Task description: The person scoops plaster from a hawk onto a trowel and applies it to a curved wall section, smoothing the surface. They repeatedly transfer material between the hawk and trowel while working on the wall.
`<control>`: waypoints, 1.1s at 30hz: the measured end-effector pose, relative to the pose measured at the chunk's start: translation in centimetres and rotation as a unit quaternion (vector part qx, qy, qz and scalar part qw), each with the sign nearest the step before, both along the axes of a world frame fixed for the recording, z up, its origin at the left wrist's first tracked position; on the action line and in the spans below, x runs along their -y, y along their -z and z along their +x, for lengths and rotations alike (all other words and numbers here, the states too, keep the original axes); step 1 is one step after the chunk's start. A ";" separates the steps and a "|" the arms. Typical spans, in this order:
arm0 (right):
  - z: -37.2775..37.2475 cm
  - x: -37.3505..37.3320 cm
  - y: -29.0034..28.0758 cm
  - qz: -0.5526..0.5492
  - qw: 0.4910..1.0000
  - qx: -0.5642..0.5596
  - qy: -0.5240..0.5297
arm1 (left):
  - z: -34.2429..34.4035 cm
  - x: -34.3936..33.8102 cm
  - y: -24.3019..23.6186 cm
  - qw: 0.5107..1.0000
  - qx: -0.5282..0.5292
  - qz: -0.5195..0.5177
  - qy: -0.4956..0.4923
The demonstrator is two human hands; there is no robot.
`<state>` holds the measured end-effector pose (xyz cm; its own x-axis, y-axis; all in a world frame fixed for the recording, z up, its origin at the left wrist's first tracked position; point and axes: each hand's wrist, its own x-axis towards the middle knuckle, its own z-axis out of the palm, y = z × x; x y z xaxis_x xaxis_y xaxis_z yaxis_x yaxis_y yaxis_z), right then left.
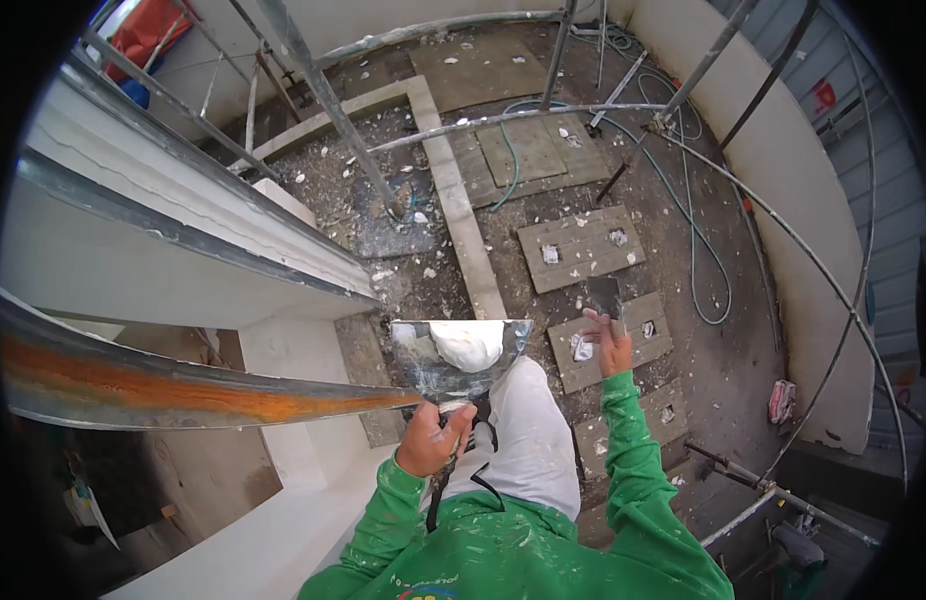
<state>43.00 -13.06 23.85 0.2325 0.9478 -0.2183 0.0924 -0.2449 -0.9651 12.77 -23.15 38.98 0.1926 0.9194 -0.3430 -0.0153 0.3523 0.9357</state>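
Note:
My left hand [430, 440] grips the handle of a square metal plaster board [423, 355], with a mound of white paste [468, 344] on it. My right hand [609, 343] is held out to the right, closed on a scraper with a dark, wide blade [604, 296] pointing up. My green sleeves are spattered with white. Just left of my left hand runs a rusty metal rail [183, 375], below a white window ledge [183, 230].
Scaffold tubes [344, 140] surround me at height. Far below are a debris-strewn floor [393, 275], wooden boards [573, 250], a concrete kerb [458, 220] and a looped green hose [723, 290]. A pale wall [743, 110] curves along the right.

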 end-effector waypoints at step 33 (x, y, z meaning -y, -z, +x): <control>-18.5 -68.5 -14.5 0.275 0.847 0.362 -0.276 | -6.7 -28.6 2.8 0.980 0.099 -0.024 -0.172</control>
